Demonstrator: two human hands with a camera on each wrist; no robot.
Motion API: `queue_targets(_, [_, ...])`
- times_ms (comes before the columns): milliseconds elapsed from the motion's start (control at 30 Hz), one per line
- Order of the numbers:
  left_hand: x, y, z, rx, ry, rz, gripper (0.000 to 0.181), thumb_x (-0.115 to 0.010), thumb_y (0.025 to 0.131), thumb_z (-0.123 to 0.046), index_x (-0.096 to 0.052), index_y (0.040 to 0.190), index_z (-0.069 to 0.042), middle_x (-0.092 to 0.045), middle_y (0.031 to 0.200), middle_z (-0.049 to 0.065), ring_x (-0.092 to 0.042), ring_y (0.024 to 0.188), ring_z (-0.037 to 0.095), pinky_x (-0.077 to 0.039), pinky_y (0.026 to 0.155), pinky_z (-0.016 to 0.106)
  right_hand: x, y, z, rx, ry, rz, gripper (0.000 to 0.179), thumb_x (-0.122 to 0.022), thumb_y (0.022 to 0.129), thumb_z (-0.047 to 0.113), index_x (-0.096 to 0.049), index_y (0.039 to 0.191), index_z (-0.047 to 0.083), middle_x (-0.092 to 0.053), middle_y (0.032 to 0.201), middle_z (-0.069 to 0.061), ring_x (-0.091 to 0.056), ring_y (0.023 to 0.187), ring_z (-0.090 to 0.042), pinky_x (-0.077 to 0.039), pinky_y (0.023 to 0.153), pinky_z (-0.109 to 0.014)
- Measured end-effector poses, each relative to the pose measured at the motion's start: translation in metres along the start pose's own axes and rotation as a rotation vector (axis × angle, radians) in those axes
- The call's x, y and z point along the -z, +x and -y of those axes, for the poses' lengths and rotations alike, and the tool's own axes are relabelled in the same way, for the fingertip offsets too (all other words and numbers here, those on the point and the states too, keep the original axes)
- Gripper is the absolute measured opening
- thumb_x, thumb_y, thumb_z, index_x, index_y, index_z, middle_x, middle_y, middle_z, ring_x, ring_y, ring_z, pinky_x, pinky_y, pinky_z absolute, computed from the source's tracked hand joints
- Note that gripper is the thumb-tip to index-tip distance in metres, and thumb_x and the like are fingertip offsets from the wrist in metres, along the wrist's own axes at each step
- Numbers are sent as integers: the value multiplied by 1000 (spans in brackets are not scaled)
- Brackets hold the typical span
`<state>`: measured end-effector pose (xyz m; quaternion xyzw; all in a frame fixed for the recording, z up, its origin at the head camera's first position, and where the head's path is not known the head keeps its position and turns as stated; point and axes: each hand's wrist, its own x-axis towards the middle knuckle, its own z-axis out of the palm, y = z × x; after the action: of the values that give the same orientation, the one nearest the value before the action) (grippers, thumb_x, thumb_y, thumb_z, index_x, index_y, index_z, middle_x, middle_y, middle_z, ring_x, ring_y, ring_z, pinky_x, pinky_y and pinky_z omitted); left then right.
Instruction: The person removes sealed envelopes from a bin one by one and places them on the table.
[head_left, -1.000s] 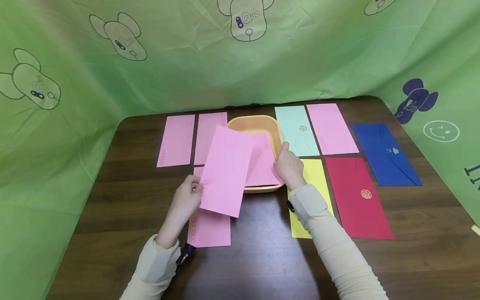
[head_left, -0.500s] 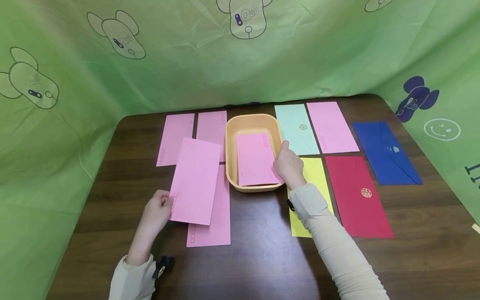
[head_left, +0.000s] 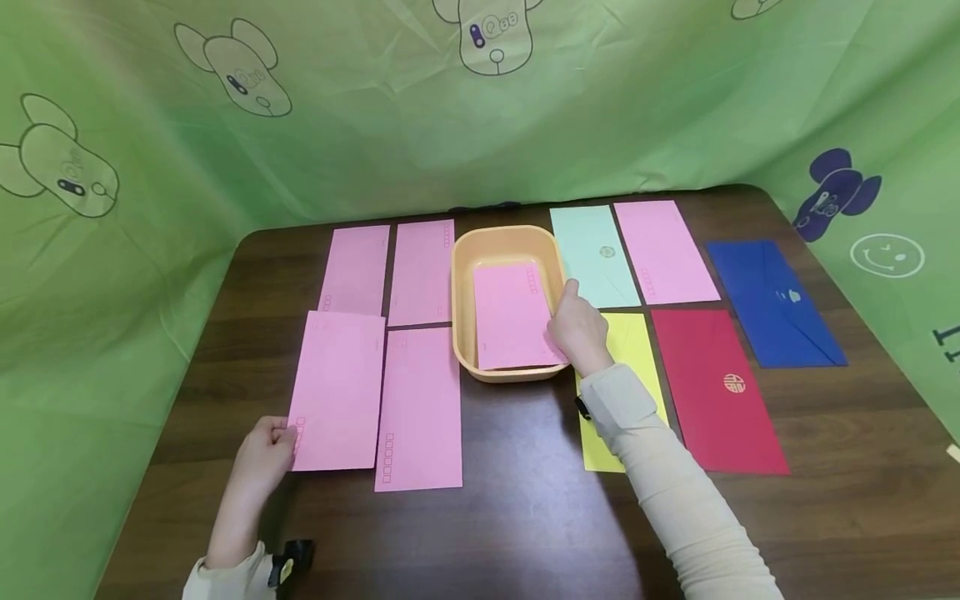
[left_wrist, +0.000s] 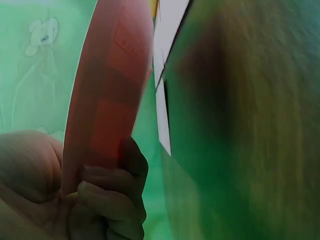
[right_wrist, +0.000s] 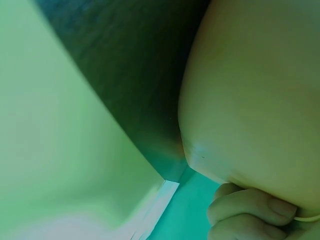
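A pink envelope (head_left: 337,392) is pinched at its lower left edge by my left hand (head_left: 262,458), at the front left of the table. In the left wrist view thumb and curled fingers (left_wrist: 107,195) clasp that envelope (left_wrist: 112,75), which stands clear of the table. My right hand (head_left: 581,329) grips the right rim of an orange plastic basin (head_left: 461,333), with another pink envelope (head_left: 513,312) lying inside. Curled fingers (right_wrist: 250,207) show at the basin's edge in the right wrist view. The held envelope overlaps the near end of a pink envelope (head_left: 356,267) behind it.
Left of the basin lie more pink envelopes (head_left: 420,275). To its right are mint (head_left: 592,258), pink (head_left: 663,250), yellow (head_left: 630,358), red (head_left: 716,392) and blue (head_left: 776,304) envelopes. A green printed curtain (head_left: 375,125) borders the wooden table (head_left: 525,533).
My left hand has carried its pink envelope from over the basin to the left and toward me, uncovering the basin and the envelopes beside it. The right hand stays on the rim.
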<state>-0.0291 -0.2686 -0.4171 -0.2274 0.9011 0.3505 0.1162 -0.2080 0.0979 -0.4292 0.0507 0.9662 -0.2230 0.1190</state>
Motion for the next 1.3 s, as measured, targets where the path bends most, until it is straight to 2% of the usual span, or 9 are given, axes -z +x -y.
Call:
queue_targets(167, [0,0,7,28,20,30,35,-37,97,-14,-45,115,14,-55,80,15,-51,74,22,-38,62,28,1,0,0,-2,0,-2,36,-43,88,7,-33,121,0,-62,89,-22,-60,77,-33,-43,60,-39])
queue_targets(300, [0,-1,10,44,50,45,37,-36,96,-16,-45,115,14,-56,89,21,-53,81,29,-38,65,28,0,0,1,-4,5,6,37,-44,88,7,-33,122,0,-62,90,-22,-60,77,-33,-42,60,-38])
queue_targets(500, [1,-1,12,89,112,131,48,-35,98,-27,-39,120,15,-53,104,30,-52,91,36,-45,78,42,0,0,0,-6,4,5,38,-44,88,7,-32,123,-1,-63,91,-23,-61,79,-34,-43,61,-39])
queue_targets(633, [0,0,14,103,153,137,59,-44,97,-38,-36,121,15,-54,110,34,-54,94,39,-45,82,49,-1,1,0,-9,7,7,38,-45,88,7,-32,123,0,-62,92,-22,-60,79,-33,-43,62,-39])
queue_targets(767, [-2,1,15,113,201,124,67,-51,93,-43,-35,122,16,-53,114,39,-56,92,40,-47,79,50,-2,2,-1,-9,12,7,39,-45,87,7,-33,123,0,-62,91,-21,-59,77,-32,-42,61,-38])
queue_targets(933, [-3,1,15,126,252,123,64,-52,92,-39,-37,122,15,-53,114,40,-58,89,39,-49,72,46,-2,2,-1,0,6,3,39,-45,87,7,-32,123,0,-62,90,-21,-59,76,-32,-42,59,-38])
queue_targets(1300, [-4,0,16,139,265,138,64,-52,92,-41,-36,121,14,-54,112,38,-57,86,37,-47,66,41,-1,1,0,-2,9,0,39,-44,87,7,-32,124,0,-62,90,-21,-60,77,-32,-42,60,-38])
